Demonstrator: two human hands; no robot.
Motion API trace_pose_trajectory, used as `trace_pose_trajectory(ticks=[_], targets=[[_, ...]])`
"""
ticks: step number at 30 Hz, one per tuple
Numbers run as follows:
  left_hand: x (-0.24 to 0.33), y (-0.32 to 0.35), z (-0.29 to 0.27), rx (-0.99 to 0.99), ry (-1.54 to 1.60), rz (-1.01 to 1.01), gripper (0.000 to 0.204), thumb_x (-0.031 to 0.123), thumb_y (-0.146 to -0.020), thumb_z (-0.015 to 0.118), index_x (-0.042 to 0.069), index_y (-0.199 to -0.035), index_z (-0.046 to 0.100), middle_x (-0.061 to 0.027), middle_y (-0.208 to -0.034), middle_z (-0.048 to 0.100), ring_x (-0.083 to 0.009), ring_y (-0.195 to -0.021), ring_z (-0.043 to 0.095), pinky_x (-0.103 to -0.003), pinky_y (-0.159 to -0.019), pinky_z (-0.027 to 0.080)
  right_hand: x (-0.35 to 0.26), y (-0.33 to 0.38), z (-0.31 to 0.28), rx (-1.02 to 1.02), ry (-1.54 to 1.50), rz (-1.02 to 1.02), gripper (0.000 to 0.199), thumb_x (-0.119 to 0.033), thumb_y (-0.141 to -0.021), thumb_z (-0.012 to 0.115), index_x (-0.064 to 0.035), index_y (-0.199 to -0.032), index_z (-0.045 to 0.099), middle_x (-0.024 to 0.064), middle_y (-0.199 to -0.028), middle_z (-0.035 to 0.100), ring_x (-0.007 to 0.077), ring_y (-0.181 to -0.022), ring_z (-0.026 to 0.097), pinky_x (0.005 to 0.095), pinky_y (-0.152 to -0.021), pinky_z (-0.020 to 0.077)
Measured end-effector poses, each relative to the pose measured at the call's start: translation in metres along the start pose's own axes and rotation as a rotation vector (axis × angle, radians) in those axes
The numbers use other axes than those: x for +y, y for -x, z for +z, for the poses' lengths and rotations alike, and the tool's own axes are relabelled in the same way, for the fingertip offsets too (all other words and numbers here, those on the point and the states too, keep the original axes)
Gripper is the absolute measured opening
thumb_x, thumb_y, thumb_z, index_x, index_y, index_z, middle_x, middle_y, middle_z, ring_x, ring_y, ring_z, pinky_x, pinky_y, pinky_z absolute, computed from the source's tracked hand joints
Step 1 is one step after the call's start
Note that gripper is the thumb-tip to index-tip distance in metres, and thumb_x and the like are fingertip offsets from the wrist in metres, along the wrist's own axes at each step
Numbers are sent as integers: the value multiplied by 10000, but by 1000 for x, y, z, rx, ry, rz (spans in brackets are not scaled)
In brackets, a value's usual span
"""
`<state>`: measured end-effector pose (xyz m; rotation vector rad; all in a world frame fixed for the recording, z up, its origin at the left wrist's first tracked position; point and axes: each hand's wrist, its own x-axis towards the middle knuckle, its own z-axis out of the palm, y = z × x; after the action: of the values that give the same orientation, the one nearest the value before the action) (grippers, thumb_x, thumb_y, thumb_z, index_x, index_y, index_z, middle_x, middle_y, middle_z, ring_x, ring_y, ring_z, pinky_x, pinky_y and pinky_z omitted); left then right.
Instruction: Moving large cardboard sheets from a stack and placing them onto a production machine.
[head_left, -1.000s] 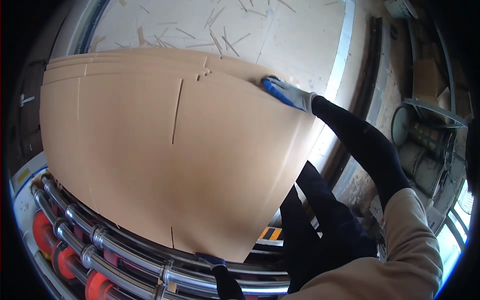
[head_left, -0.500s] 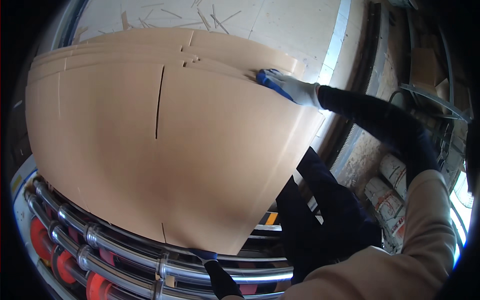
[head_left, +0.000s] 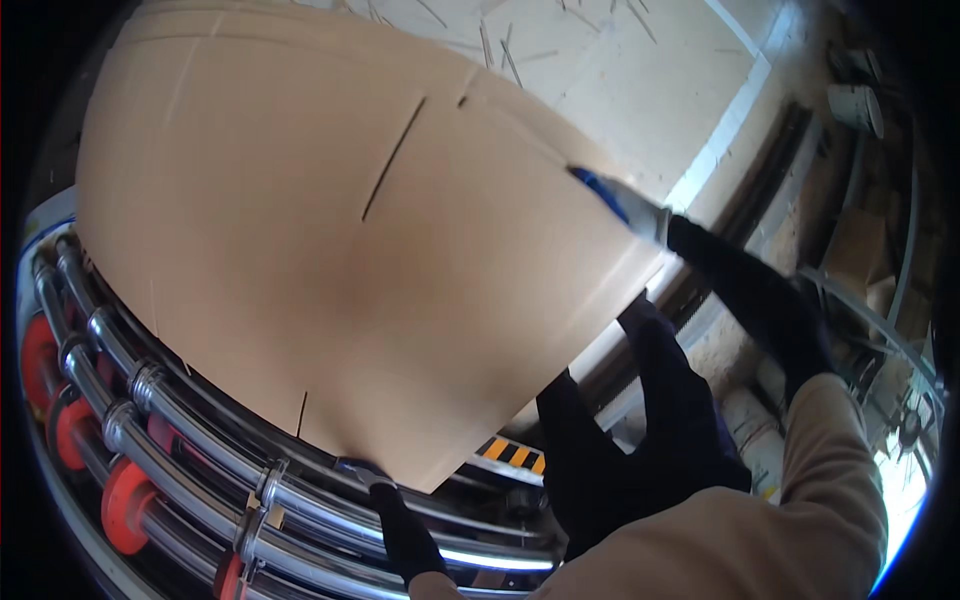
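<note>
A large brown cardboard sheet (head_left: 330, 270) with cut slots fills the middle, the top one of several stacked sheets. At its far right edge my right hand (head_left: 622, 208), in a white glove with a blue palm, is closed on the cardboard. My left hand (head_left: 366, 471), also in a blue and white glove, grips the near edge beside the rollers. Its fingers are partly hidden by the sheet. Toward the near edge the sheet bows slightly.
Shiny metal rollers (head_left: 200, 400) with orange-red wheels (head_left: 128, 505) run along the near left. Yellow and black striping (head_left: 512, 456) marks the machine by my legs. Cardboard scraps (head_left: 508, 60) litter the pale floor. A dark toothed rail (head_left: 760, 180) lies to the right, near a white bucket (head_left: 856, 110).
The view has turned, and the sheet now lies at a different angle. The stepped edges of the sheets beneath show less. Both hands stay at the sheet's edges.
</note>
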<state>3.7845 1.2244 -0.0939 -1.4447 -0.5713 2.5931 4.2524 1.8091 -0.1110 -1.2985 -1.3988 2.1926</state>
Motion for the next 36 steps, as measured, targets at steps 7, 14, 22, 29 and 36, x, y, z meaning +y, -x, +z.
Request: trace_pose_trajectory(ticks=[7, 14, 22, 29, 36], targets=[[-121, 72, -48, -378, 2574, -1195, 569, 515, -824, 508, -32, -972, 554, -148, -854, 633, -263, -840, 618, -384, -727, 506, 51, 0, -9, 305, -303, -21, 507, -389, -928, 393, -2, -1253, 435, 110, -1209, 526, 176, -1104, 488, 270, -957, 346], [-304, 172, -316, -100, 3150, -750, 255, 297, -870, 526, 57, -937, 579, 43, -551, 388, -56, -501, 350, -235, -443, 285, -12, 103, -129, 36, 48, 184, 458, -320, -868, 533, 19, -1171, 475, 168, -1013, 597, 196, -844, 579, 271, -747, 454], [-603, 232, -547, 796, 2946, 40, 326, 273, -818, 609, 17, -1020, 585, -151, -963, 634, -248, -899, 621, -311, -781, 477, 25, 207, -604, 492, 238, 350, 364, -291, -924, 436, -68, -1205, 497, 20, -880, 501, 73, -706, 433, 185, -625, 414], [-620, 174, -555, 383, 3148, -25, 306, 365, -823, 566, 107, -972, 634, -155, -879, 634, -271, -875, 617, -340, -729, 475, -163, 192, -748, 460, -418, 96, 247, -279, -918, 456, -62, -962, 568, 18, -869, 542, 120, -818, 492, 285, -739, 411], [-722, 74, -503, 389, 2985, -17, 363, 366, -873, 507, 49, -998, 629, -149, -912, 650, -265, -828, 634, -339, -713, 462, -261, 66, -582, 748, -564, 633, 329, -434, -881, 456, -123, -920, 555, 5, -786, 544, 125, -688, 501, 244, -581, 403]])
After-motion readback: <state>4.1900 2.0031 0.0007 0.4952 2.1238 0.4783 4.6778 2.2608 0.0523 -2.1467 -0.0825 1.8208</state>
